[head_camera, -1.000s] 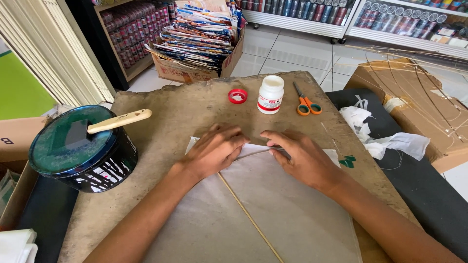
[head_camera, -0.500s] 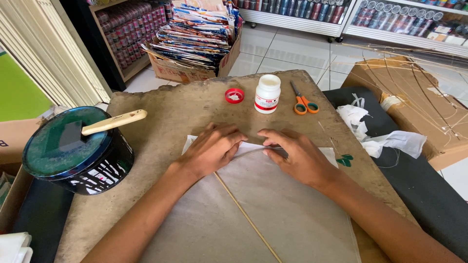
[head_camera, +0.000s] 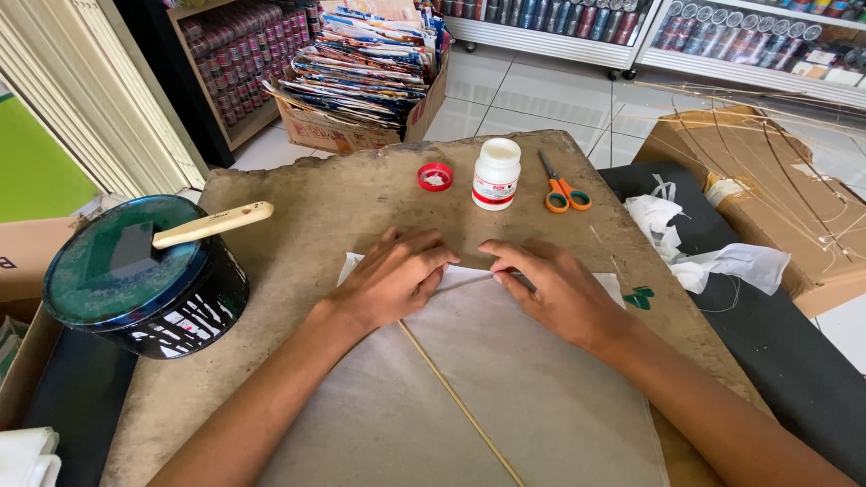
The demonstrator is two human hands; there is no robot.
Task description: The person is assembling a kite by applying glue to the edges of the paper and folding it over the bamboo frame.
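Left hand (head_camera: 390, 278) and right hand (head_camera: 555, 287) press flat, open, on the paper sheet (head_camera: 505, 379). Its far folded edge runs left to right under both. The thin stick (head_camera: 456, 401) runs nearward between them.

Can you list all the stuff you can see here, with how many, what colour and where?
paper sheet: one, pale grey, under both hands
thin stick: one, tan, across the sheet
bottle: one, white, far table edge
cap: one, red, left of bottle
scissors: one, orange handles, right of bottle
tin: one, dark, left side
brush: one, pale wooden handle, on tin
table: one, brown
left hand: pressing sheet's top edge
right hand: pressing the same edge
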